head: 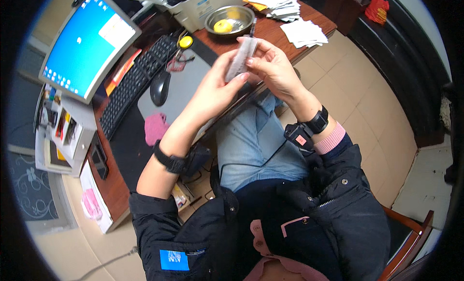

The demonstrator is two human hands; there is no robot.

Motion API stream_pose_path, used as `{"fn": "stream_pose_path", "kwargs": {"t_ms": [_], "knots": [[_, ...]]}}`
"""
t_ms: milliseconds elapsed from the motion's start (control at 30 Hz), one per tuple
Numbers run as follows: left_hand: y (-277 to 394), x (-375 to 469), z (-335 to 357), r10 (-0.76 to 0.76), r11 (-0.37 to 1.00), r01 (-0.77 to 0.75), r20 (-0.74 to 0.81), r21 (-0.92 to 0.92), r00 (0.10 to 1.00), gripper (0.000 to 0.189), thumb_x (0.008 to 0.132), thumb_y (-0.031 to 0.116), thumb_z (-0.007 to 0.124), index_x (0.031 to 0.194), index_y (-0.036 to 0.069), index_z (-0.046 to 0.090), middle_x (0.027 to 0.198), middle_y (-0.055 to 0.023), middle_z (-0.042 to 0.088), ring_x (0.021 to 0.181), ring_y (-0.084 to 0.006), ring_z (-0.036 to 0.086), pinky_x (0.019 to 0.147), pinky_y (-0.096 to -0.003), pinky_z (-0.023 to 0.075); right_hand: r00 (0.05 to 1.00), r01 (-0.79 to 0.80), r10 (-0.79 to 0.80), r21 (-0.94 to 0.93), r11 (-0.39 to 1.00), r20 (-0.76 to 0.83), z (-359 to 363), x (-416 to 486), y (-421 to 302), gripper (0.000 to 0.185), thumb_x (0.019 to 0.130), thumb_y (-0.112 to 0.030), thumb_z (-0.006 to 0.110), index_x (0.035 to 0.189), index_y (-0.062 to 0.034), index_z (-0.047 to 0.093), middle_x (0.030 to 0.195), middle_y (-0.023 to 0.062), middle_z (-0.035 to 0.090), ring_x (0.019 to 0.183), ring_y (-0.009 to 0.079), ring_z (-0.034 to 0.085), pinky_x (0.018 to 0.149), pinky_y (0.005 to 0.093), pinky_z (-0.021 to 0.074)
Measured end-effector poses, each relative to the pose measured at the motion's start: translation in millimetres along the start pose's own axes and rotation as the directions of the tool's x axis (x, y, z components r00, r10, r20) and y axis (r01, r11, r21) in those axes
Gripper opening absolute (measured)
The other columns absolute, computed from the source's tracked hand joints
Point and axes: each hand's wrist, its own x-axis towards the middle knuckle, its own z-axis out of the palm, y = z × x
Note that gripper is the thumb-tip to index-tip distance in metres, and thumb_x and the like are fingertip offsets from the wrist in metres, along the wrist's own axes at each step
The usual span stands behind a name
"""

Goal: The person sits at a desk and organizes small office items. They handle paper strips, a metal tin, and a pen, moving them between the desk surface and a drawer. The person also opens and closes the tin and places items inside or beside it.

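Note:
Above the desk's front edge, my left hand (217, 83) and my right hand (273, 69) both grip a small, whitish translucent sleeve or packet (239, 62). It slants up to the right, and its lower end is between my left thumb and fingers. The right thumb presses on its face. A dark, pen-like stick (252, 29) rises past the packet's top end; my fingers hide its lower part, so I cannot tell if it is inside. Beyond my hands stands a steel bowl (242, 32) with a yellow, fruit-like object (222, 26) in it.
Left of my hands are a black mouse (160, 88), a grey mouse pad (192, 71), a keyboard (134, 82), a monitor (87, 42) and a pink cloth (156, 129). Paper stacks (304, 33) lie at the desk's far right. A phone (98, 159) rests near the left end.

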Motion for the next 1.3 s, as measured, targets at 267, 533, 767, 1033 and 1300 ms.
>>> {"fn": "stream_pose_path", "kwargs": {"t_ms": [267,533,767,1033,1300], "knots": [[-17.5,120.5,45.6,-0.090,0.995,0.095,0.120,-0.030,0.989,0.031,0.099,0.007,0.044,0.129,0.001,0.050,0.083,-0.0034,0.059,0.066,-0.0093,0.058,0.062,-0.0252,0.0500,0.926,0.127,-0.277,-0.479,0.868,-0.257,-101.7,33.2,-51.4,0.026,0.096,-0.027,0.057,0.105,-0.0040,0.065,0.095,-0.0003,0.066,0.090,0.0083,0.059,0.081,0.0255,0.0476],[-45.7,188.6,59.4,-0.138,0.928,0.180,0.147,-0.326,0.979,0.031,0.097,0.007,0.041,0.126,0.000,0.051,0.087,-0.0060,0.063,0.069,-0.0131,0.063,0.065,-0.0269,0.0535,0.723,0.226,-0.480,-0.487,0.844,-0.496,-174.5,50.2,-106.5,0.028,0.099,-0.031,0.055,0.097,-0.0062,0.067,0.075,-0.0032,0.059,0.067,0.0035,0.052,0.062,0.0195,0.0428],[-96.5,197.9,56.0,0.066,0.970,-0.029,-0.150,0.241,0.986,0.046,0.088,0.003,0.058,0.131,-0.004,0.045,0.112,-0.0160,0.063,0.101,-0.0213,0.063,0.090,-0.0327,0.0497,0.757,0.164,-0.358,-0.373,0.913,-0.546,-187.4,50.0,-63.6,0.033,0.100,-0.033,0.052,0.100,-0.0018,0.062,0.077,0.0034,0.063,0.068,0.0084,0.059,0.063,0.0212,0.0494],[-81.3,182.4,59.3,0.482,0.793,-0.328,-0.200,0.513,0.853,0.037,0.084,0.012,0.062,0.121,0.008,0.061,0.117,-0.0179,0.062,0.109,-0.0326,0.060,0.094,-0.0385,0.0462,0.835,0.104,-0.363,-0.529,0.842,-0.414,-176.7,53.1,-27.5,0.031,0.100,-0.030,0.053,0.103,-0.0008,0.062,0.078,0.0024,0.063,0.068,0.0069,0.057,0.065,0.0207,0.0481],[-77.0,177.7,70.1,0.137,0.987,-0.129,-0.093,0.093,0.986,0.018,0.091,0.014,0.061,0.101,0.001,0.068,0.084,-0.0116,0.070,0.076,-0.0187,0.067,0.073,-0.0304,0.0523,0.753,0.202,-0.529,-0.629,0.751,-0.390,-151.7,48.3,-26.0,0.020,0.098,-0.016,0.054,0.109,-0.0012,0.061,0.078,0.0033,0.062,0.065,0.0074,0.059,0.060,0.0213,0.0496]]}}
